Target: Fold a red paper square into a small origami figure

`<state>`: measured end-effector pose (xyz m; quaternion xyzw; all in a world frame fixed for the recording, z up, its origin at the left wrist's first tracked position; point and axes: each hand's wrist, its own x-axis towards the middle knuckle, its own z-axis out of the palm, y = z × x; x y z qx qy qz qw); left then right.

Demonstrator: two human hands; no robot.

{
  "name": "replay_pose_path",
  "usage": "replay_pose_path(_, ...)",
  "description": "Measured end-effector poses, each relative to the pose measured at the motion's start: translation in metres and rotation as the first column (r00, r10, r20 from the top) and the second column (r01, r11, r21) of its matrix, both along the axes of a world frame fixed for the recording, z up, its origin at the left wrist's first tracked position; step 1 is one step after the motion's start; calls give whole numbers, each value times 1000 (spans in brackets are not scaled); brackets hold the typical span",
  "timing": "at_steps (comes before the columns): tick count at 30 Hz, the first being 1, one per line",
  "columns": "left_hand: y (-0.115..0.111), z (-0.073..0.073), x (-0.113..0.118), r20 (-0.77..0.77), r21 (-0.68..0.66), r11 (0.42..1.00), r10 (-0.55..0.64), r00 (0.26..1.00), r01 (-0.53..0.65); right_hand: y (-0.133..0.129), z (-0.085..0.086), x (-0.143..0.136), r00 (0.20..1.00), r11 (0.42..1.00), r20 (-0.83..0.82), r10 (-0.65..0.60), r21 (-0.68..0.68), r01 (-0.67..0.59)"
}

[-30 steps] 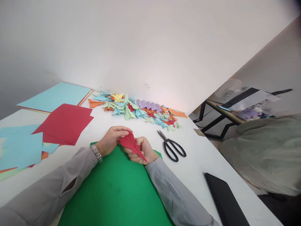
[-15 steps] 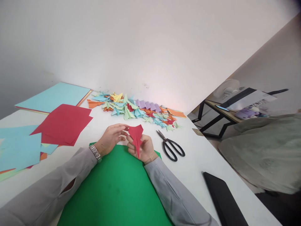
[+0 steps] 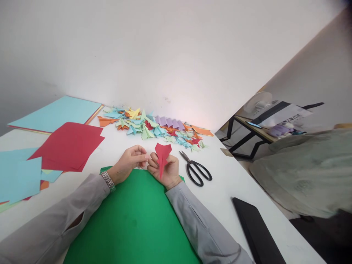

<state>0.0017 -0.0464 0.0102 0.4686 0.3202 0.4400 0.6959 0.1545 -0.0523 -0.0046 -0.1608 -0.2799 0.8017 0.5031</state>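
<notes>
Over the near part of the table, my right hand pinches a folded red paper plane. Its wide end is up, and the narrow point aims down toward me. Close by on the left is my left hand, its fingers curled in with the thumb against them and nothing visible in it. The left fingertips are near the right hand's fingers, apart from the plane. Under both forearms lies a large green sheet. Black-handled scissors lie on the table just right of my right hand, blades partly apart.
Many small folded paper planes are piled along the wall. Red sheets, light blue sheets and a large paper stack lie left. A black flat object rests at right; beyond sits a person in a grey-green garment.
My left hand has let go of the red paper plane's wing edge and curled its fingers. The plane has tipped more upright in my right hand. The view has shifted slightly.
</notes>
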Motion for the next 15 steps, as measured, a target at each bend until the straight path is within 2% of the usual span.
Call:
replay_pose_path(3, -1, 2, 0, -20, 11, 1000, -11, 1000, 11, -1, -2, 3, 986, 997, -151, 77, 34, -72)
replay_pose_path(7, -1, 2, 0, -31, 21, 1000, -9, 999, 10, -2, -6, 4, 960, 991, -245, 133, 60, -122)
replay_pose_path(11, 2, -2, -1, -8, 29, 1000, -8, 1000, 8, -2, -6, 5, 965, 997, -253, 69, 39, -61)
replay_pose_path(15, 4, -7, -1, 34, 21, 1000, 12, 999, -13, -1, 4, 9, 989, 997, -121, -83, -7, 83)
